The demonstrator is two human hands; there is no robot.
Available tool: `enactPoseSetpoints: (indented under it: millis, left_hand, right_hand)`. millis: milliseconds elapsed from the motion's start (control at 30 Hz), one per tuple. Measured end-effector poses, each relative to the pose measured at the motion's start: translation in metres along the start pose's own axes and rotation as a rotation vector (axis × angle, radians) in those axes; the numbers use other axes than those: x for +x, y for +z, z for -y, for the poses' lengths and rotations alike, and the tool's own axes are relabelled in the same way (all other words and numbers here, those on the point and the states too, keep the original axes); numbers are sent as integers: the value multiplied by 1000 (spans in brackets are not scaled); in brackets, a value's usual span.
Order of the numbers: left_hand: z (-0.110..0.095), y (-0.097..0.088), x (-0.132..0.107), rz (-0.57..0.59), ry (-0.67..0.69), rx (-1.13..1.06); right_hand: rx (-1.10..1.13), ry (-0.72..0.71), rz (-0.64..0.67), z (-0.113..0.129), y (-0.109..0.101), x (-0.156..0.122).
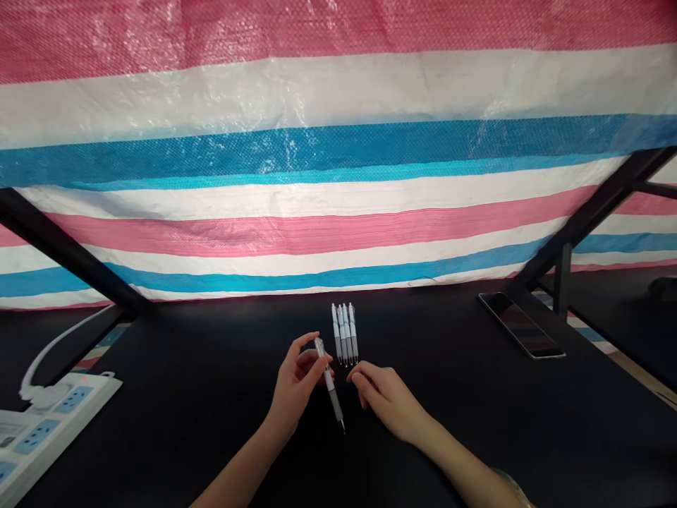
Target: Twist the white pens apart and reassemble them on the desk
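My left hand (300, 377) pinches a white pen with a grey grip (332, 395) near its upper end, the index finger at the push button. The pen's tip points down and slightly right, toward me. Just right of it, my right hand (388, 398) is curled, thumb and index finger close together; whether anything small is between them I cannot make out. Beyond both hands lie several similar white pens (345, 335) in a row side by side, tips toward me. The right fingertips are close to the near ends of that row.
A black table (222, 360) bears everything. At the left stands a white power strip (63, 430) with a plugged-in cable (58, 342). A smartphone (521, 324) lies at the right. Behind hangs a striped plastic sheet (317, 236), between slanting black bars (79, 254).
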State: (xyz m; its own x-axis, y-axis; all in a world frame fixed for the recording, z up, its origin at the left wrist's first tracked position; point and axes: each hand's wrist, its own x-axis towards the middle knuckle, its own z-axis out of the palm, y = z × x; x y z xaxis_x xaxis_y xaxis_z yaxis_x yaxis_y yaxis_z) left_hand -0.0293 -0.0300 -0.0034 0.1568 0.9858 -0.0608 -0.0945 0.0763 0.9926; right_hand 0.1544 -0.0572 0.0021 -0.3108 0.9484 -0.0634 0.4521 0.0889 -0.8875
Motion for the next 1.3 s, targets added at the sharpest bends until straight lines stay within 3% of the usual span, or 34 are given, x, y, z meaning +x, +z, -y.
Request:
enactPoseSetpoints:
  millis: [833, 1033, 1167, 1300]
  left_hand:
    - [-1, -1, 2, -61, -31, -24]
    - [-8, -2, 5, -41, -8, 63]
    - [-18, -3, 18, -17, 0, 161]
    - [-20, -5, 50, -17, 68, 215]
  right_hand:
    - [-13, 1, -5, -1, -1, 1]
    - [12, -16, -18, -1, -1, 1]
    - [39, -18, -24, -2, -2, 2]
    - [38, -37, -59, -5, -3, 3]
